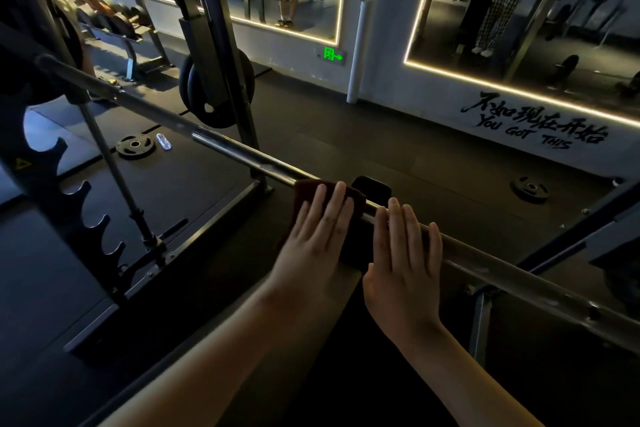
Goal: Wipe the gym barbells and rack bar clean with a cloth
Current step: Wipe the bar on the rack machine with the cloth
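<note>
**Bar** (242, 159). Long steel bar carried in the rack (216, 10). Its axis ran at a slant, from the far upper left down to the near lower right. Both hands lay on it about midway along.

**Cloth** (304, 190). Dark red. Draped over the top of the bar and hanging down its near side, touching the steel. It sat under the left hand, with its right edge just beside the right hand.

**Left hand** (311, 243). Palm down on the cloth. Fingers (334, 206) straight and close together, tips reaching to the bar's far side. They pressed flat rather than curling round. Thumb not in view. Forearm came in from the lower left, wrist roughly in line.

**Right hand** (403, 274). Bare on the bar just right of the cloth. Fingers (412, 229) straight and slightly apart, laid across the top and holding nothing. It appeared to be steadying only.

**Governing relation.** The bar lay crosswise beneath both sets of fingers, so any wiping stroke had to slide along its axis. The left hand was the one on the cloth. A long bare stretch ran up-left from the cloth. Down-right, the right hand stood in the way and would need to lift or shift first.

**Also present.** Plate (134, 146) on the floor, with a small bottle (163, 141) beside it.
</note>
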